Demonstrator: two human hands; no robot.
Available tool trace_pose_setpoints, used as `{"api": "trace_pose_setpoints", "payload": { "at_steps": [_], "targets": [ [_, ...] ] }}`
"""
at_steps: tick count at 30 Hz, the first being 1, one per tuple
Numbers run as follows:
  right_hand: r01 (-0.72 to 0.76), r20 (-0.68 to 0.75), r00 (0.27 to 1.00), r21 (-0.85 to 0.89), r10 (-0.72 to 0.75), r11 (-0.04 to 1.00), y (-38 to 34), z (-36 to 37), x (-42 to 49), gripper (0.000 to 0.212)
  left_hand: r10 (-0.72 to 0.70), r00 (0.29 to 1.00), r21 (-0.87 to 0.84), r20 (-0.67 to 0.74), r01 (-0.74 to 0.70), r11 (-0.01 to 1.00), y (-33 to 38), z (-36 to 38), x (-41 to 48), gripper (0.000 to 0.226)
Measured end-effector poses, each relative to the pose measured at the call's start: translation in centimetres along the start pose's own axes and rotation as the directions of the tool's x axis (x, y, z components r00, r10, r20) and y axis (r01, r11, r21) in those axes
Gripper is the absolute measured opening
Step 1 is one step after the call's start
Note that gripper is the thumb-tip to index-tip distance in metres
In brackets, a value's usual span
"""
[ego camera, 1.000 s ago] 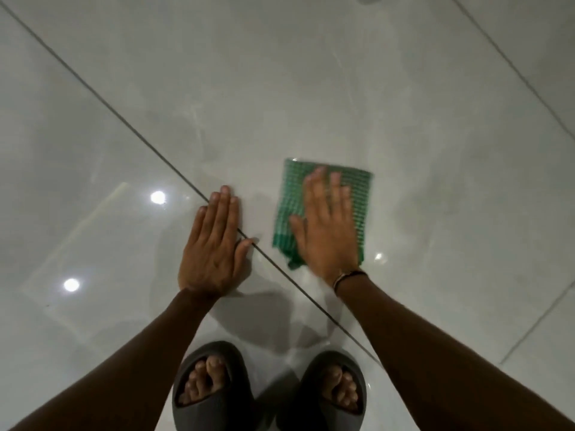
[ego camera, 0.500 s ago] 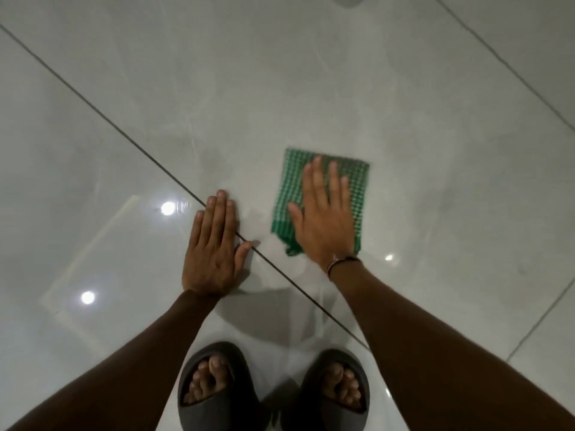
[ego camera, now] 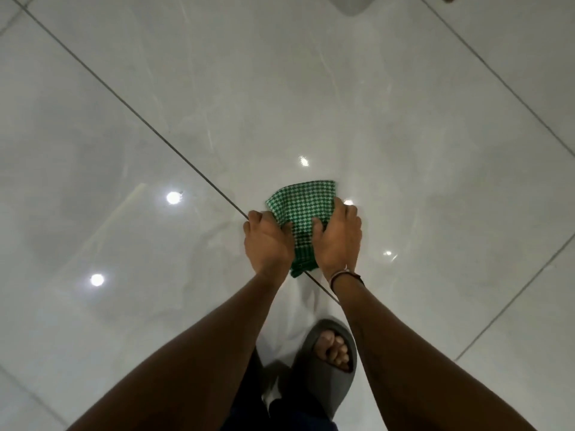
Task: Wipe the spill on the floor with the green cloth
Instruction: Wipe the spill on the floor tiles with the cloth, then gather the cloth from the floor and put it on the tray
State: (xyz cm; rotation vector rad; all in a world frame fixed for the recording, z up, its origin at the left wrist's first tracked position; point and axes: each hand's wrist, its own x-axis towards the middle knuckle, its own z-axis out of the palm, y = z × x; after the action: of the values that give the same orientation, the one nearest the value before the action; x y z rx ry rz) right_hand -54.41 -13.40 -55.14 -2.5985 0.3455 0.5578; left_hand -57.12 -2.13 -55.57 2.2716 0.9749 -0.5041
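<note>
**Now both hands are gathering the cloth**

Head view: half a second ago the right hand (ego camera: 337,241) was pressing flat on the green-and-white checked woven cloth (ego camera: 300,209) while the left hand (ego camera: 269,244) was lying spread on the bare tile beside it. Both hands are now closing on the cloth from either side, fingers curled around its edges and thumbs on top, so it is bunching up between them instead of lying flat. It is sitting on the glossy pale grey tiled floor (ego camera: 404,104), straddling the dark diagonal grout line (ego camera: 174,147), just ahead of the feet. Judging by this, the flat wiping stroke is ending and the person is probably lifting or refolding the cloth. I cannot tell whether any liquid is remaining, because ceiling-light reflections (ego camera: 173,197) are glaring off the tile.

Nearby, one dark grey rubber slide sandal (ego camera: 323,377) is showing below the forearms, well behind the cloth. A pale rounded object (ego camera: 353,4) is peeking in at the top edge, too cropped to identify. Nothing is blocking the hands.
</note>
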Motion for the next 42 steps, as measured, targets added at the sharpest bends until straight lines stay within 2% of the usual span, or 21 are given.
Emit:
{"api": "trace_pose_setpoints", "payload": {
  "at_steps": [3, 5, 9, 12, 17, 21, 25, 28, 30, 33, 36, 39, 42],
  "targets": [
    [-0.172, 0.140, 0.979, 0.170, 0.149, 0.970, -1.4, -1.7, 0.8, 0.038, -0.077, 0.992, -0.111, 0.099, 0.088, 0.990, 0.6, -1.9, 0.6, 0.032],
    [-0.245, 0.229, 0.955, 0.245, 0.189, 0.938, -1.8, -3.3, 1.1, 0.020, -0.113, 0.980, -0.237, 0.161, 0.150, 0.960, 0.9, -3.8, 0.7, 0.034],
    [-0.319, 0.339, 0.925, 0.447, 0.171, 0.836, -4.5, -9.0, 1.0, 0.014, -0.072, 0.976, -0.494, 0.208, 0.168, 0.853, 2.9, -9.4, -0.5, 0.034],
    [-0.311, 0.376, 0.919, 0.509, 0.118, 0.802, -8.1, -15.2, 0.2, 0.010, -0.036, 0.978, -0.525, 0.207, 0.143, 0.839, 6.6, -15.5, -2.1, 0.026],
    [-0.310, 0.350, 0.931, 0.604, 0.105, 0.734, -16.6, -29.2, -1.1, 0.014, 0.029, 0.977, -0.537, 0.211, 0.091, 0.839, 16.8, -28.7, -5.8, 0.034],
    [-0.252, 0.261, 0.960, 0.661, 0.098, 0.707, -26.0, -44.3, -2.5, 0.027, 0.128, 0.980, -0.517, 0.149, -0.033, 0.855, 27.4, -42.3, -9.3, 0.034],
    [-0.187, 0.172, 0.981, 0.715, 0.089, 0.673, -31.1, -52.4, -1.1, 0.024, 0.194, 0.975, -0.482, 0.108, -0.119, 0.868, 35.3, -49.2, -8.9, 0.030],
    [-0.080, 0.062, 0.997, 0.753, 0.050, 0.654, -35.3, -59.1, 1.9, 0.026, 0.290, 0.955, -0.504, 0.056, -0.224, 0.834, 42.7, -54.9, -7.5, 0.034],
    [-0.022, 0.007, 1.000, 0.757, 0.026, 0.653, -37.4, -61.9, 5.6, 0.031, 0.330, 0.944, -0.546, 0.025, -0.264, 0.795, 46.7, -56.3, -5.0, 0.035],
    [0.018, -0.038, 0.999, 0.731, 0.014, 0.682, -39.2, -64.0, 12.7, 0.032, 0.303, 0.950, -0.645, 0.080, -0.183, 0.742, 51.6, -56.1, -0.5, 0.026],
    [0.024, -0.050, 0.999, 0.705, 0.016, 0.709, -40.5, -65.1, 21.0, 0.033, 0.279, 0.949, -0.711, 0.149, -0.093, 0.697, 56.1, -54.4, 5.2, 0.042],
    [0.003, -0.008, 1.000, 0.656, 0.003, 0.754, -40.8, -65.4, 29.0, 0.032, 0.269, 0.942, -0.690, 0.201, -0.059, 0.722, 59.8, -52.3, 10.8, 0.055],
    [-0.003, 0.060, 0.998, 0.530, -0.034, 0.848, -39.7, -64.7, 34.7, 0.032, 0.264, 0.953, -0.607, 0.151, -0.121, 0.786, 62.0, -50.1, 15.1, 0.057]
  ]
}}
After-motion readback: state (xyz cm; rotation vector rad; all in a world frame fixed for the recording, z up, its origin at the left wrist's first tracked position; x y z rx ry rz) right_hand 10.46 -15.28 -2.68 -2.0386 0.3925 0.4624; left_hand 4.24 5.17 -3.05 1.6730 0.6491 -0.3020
